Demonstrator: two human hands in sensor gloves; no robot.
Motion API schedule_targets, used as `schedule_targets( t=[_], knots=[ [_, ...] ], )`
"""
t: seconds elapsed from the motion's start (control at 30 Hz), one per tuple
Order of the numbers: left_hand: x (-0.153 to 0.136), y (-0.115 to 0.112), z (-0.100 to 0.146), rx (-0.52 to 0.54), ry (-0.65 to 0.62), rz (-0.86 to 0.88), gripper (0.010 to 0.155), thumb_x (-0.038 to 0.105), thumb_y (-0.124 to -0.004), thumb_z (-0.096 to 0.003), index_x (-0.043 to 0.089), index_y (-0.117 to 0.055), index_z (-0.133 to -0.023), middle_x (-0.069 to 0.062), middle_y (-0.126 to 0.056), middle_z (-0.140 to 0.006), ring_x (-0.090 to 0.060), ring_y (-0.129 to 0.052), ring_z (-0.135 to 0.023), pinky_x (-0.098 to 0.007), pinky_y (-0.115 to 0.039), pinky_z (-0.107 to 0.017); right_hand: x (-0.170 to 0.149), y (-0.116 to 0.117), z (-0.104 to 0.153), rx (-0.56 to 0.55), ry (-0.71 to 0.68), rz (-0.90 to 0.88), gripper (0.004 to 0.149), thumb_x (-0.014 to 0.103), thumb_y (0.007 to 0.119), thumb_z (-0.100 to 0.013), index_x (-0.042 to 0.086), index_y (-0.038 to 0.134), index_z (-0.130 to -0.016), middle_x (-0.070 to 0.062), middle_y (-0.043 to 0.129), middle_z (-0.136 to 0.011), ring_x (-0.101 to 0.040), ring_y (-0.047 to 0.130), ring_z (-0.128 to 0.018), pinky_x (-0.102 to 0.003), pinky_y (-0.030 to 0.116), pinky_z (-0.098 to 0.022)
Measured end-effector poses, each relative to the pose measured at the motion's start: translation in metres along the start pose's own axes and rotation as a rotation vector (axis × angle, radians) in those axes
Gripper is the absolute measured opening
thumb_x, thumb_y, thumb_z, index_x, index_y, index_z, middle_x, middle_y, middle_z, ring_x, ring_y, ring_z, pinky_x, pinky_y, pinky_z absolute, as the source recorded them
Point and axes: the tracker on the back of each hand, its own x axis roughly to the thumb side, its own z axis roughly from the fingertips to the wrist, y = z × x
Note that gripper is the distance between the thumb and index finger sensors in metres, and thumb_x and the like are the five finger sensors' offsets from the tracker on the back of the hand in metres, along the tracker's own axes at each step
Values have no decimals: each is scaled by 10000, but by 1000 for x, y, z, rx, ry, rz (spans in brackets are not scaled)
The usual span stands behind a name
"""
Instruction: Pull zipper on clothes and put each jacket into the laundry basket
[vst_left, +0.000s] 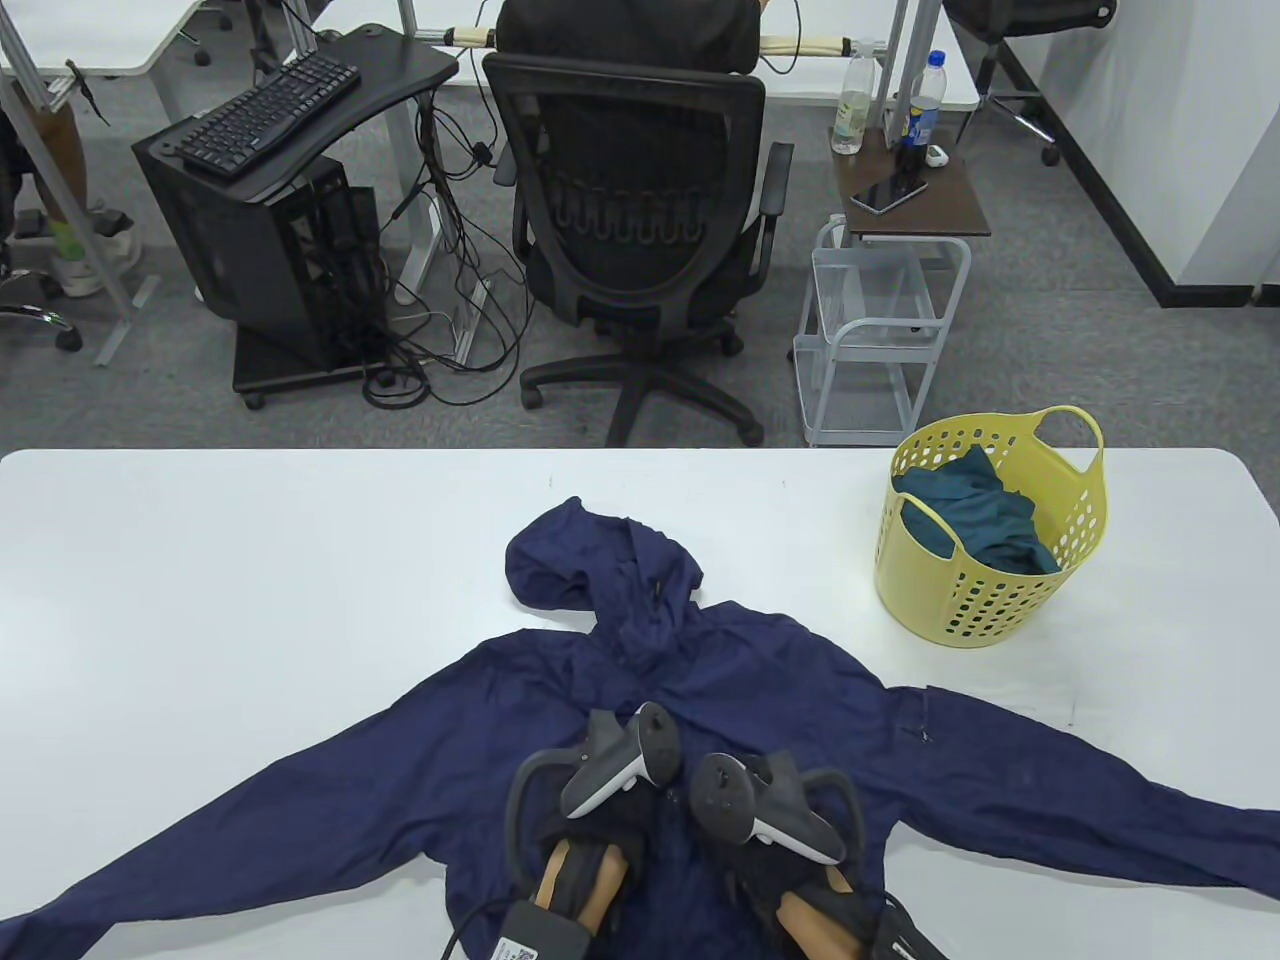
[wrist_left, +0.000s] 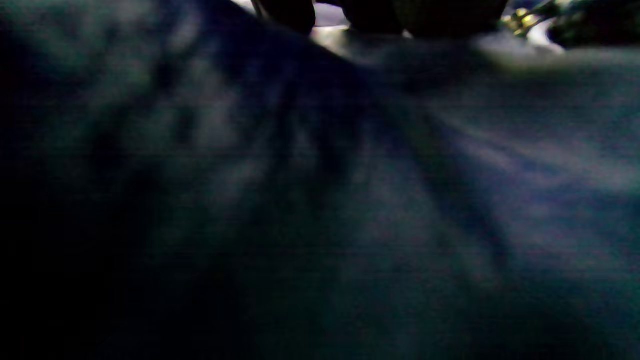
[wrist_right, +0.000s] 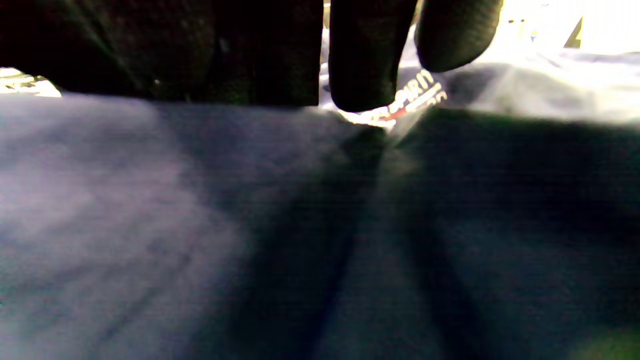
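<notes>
A navy hooded jacket (vst_left: 780, 680) lies spread on the white table (vst_left: 200, 580), sleeves out to both sides and hood pointing away. My left hand (vst_left: 610, 800) and right hand (vst_left: 745, 830) rest side by side on its chest, their fingers hidden under the trackers. In the right wrist view, gloved fingers (wrist_right: 365, 65) come down onto bunched fabric (wrist_right: 150, 200) beside a white printed label (wrist_right: 417, 97). The left wrist view is dark and blurred: only navy cloth (wrist_left: 400, 200) and fingertips (wrist_left: 295, 12) at the top edge. A yellow laundry basket (vst_left: 1085, 510) at the right holds a teal garment (vst_left: 985, 510).
Beyond the table's far edge stand a black office chair (vst_left: 640, 230), a white wire trolley (vst_left: 880, 330) and a computer tower (vst_left: 270, 250). Bare white tabletop shows to the left of the hood and around the basket.
</notes>
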Motion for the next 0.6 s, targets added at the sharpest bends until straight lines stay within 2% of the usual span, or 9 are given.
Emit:
schedule_targets(
  t=[0.2, 0.37, 0.5, 0.6],
  knots=[
    [-15, -1, -6, 0, 38, 34, 542, 402, -667, -435, 601, -551, -925, 218, -459, -1135, -222, -465, -1078, -596, -519, -723, 10, -6, 9, 28, -96, -24, 442, 448, 812, -464, 299, 905, -870, 30, 860, -1034, -367, 740, -985, -610, 594, -691],
    [-24, -1, -12, 29, 82, 40, 543, 409, -656, -435, 620, -529, -919, 227, -439, -1138, -215, -446, -1082, -585, -495, -732, 18, -4, 14, 126, -188, -53, 445, 469, 803, -470, 311, 892, -877, 35, 878, -1023, -382, 774, -961, -604, 611, -685],
    [-24, -1, -9, 45, 72, 23, 544, 405, -656, -434, 603, -537, -927, 198, -456, -1143, -240, -467, -1079, -590, -510, -725, 17, 5, 9, 226, -151, -47, 445, 479, 812, -467, 340, 880, -884, 61, 847, -1034, -396, 791, -938, -586, 660, -664],
    [-23, 4, -2, 80, 51, 17, 542, 400, -655, -430, 587, -570, -931, 162, -521, -1147, -264, -502, -1075, -591, -530, -716, 15, 6, 7, 195, -113, -56, 441, 471, 811, -468, 329, 895, -876, 50, 831, -1032, -382, 781, -934, -568, 678, -656]
  ],
)
